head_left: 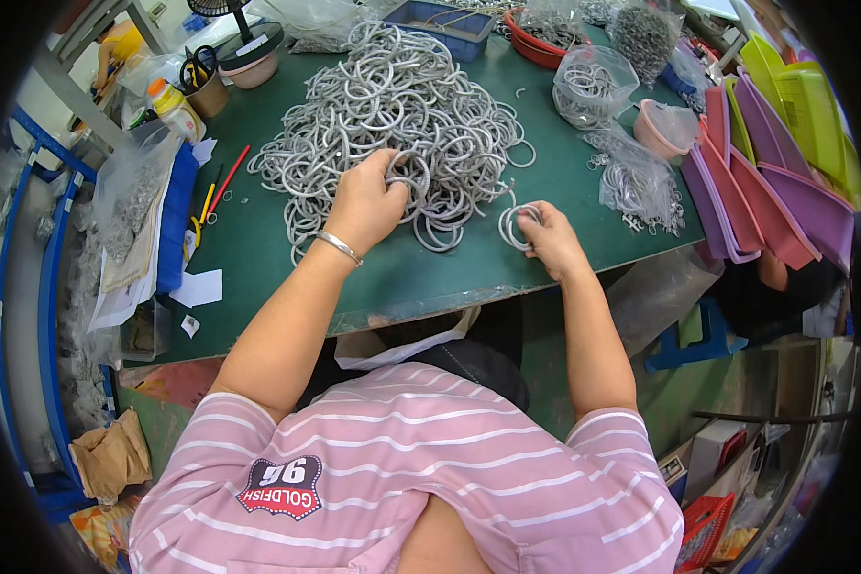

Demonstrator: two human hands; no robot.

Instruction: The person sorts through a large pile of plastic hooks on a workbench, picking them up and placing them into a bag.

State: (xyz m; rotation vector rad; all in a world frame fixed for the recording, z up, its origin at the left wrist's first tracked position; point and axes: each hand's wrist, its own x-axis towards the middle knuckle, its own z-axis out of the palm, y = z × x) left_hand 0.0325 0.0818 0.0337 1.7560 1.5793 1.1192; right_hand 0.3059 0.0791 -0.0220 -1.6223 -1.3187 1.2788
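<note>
A large heap of silver-grey metal rings (392, 115) is piled on the green table. At the heap's near edge, my left hand (365, 203) has its thumb and fingers closed around a silver ring (423, 174); other rings lie right against it. To the right of the heap, just above the table, my right hand (553, 239) pinches a few silver rings (507, 230) between thumb and fingers. Their exact number is hard to make out where they overlap. A single loose ring (528, 153) sticks out at the heap's right side.
Bags of metal parts (593, 86) and a pink bowl (662, 129) stand at the right. Stacked coloured plastic bins (737, 182) crowd the right edge. A blue tray (440, 27) sits behind the heap. A red pen (230, 177), a glue bottle (174, 110) and scissors (199, 67) are at left.
</note>
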